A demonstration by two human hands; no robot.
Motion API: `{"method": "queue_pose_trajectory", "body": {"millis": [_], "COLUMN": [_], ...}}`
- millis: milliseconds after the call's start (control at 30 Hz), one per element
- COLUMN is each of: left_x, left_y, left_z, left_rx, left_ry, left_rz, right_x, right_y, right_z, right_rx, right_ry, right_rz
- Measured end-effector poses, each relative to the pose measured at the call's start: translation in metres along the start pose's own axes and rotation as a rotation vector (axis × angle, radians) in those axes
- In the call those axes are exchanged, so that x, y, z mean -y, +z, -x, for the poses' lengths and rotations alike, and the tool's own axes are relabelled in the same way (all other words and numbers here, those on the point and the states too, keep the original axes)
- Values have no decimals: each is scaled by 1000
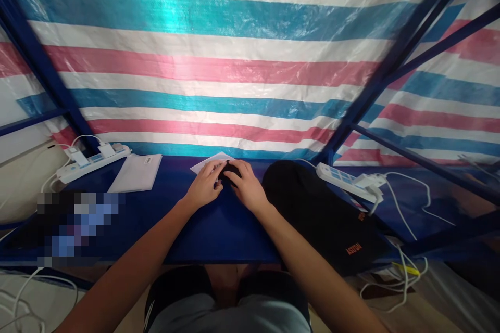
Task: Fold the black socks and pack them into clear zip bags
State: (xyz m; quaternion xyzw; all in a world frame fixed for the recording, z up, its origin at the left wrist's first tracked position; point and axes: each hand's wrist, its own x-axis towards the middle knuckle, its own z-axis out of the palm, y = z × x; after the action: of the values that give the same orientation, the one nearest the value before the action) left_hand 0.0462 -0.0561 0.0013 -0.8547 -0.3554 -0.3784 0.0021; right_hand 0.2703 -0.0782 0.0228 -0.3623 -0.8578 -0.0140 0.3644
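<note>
At the back of the blue tabletop [222, 234], my left hand [205, 187] and my right hand [248, 187] close in from both sides on a small black bundle [229, 168]. It looks like soft dark cloth, but its kind is not clear. Fingers of both hands curl over it and hide much of it. A white sheet [201, 165] lies partly under and behind the hands. Just right of my right hand is a spread black cloth item [308, 208] with orange lettering near its lower end.
A white envelope-like packet [136, 173] lies at the left, beside a power strip [94, 162] with chargers. Another power strip [347, 183] with trailing cables is on the right. Blue metal bars [351, 109] and a striped plastic sheet [219, 70] bound the back. The left front is blurred out.
</note>
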Motion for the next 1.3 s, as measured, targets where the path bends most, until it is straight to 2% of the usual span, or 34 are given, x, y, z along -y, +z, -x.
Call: {"method": "queue_pose_trajectory", "body": {"millis": [100,300,467,567,667,867,933,1033,1100,1233,1300], "left_x": [5,12,15,20,22,18,16,14,11,9,10], "left_y": [-9,-12,-12,-11,-8,-1,1,5,8,7,2], "left_z": [1,0,-2,-2,0,3,3,2,1,-1,-1], "left_rx": [49,90,-44,-87,-107,-128,-132,-106,-76,-42,19], "left_ry": [6,68,-25,-40,-27,-3,25,51,67,56,36], "left_rz": [-48,93,169,200,203,161,150,155,164,182,188], "right_x": [-3,-10,-20,-26,-27,-14,-12,-13,-14,-13,-12], "right_y": [2,8,10,11,11,7,10,17,21,21,16], "right_z": [0,-2,-1,0,1,-2,-3,-2,-1,-3,-4], "right_rx": [-69,-298,-295,-265,-292,-370,-373,-316,-276,-313,-307], "right_ry": [54,376,631,726,698,456,493,666,698,517,398], "right_rz": [-48,-300,-455,-557,-508,-276,-285,-407,-467,-421,-418]}}
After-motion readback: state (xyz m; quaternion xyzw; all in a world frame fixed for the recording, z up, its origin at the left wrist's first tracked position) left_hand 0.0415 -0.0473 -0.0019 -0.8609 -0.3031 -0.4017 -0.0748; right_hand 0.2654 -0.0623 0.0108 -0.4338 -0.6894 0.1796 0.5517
